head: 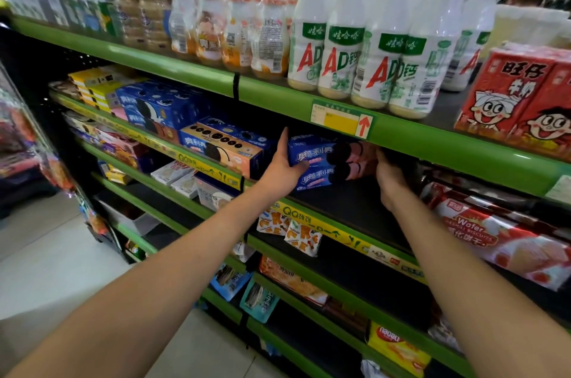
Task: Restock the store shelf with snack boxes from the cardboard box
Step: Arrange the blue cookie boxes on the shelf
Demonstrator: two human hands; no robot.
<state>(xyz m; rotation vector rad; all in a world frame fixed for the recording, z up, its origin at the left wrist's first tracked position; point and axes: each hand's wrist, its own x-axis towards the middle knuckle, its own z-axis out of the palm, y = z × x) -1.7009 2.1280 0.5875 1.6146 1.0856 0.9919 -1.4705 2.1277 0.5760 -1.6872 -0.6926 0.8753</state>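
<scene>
Left fingers (282,142) lay straight up the left end of the two stacked blue snack boxes (318,162), thumb curled under; left hand (279,169) gripped them. Right hand (390,175) held their pink right end, but I could not tell its finger spread. Boxes sat on the second shelf (355,210), beside the orange-blue cookie box (222,147), under the milk bottles (364,37).

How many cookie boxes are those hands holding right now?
2: one blue cookie box stacked on another, held between left hand and right hand. More may hide behind.
</scene>
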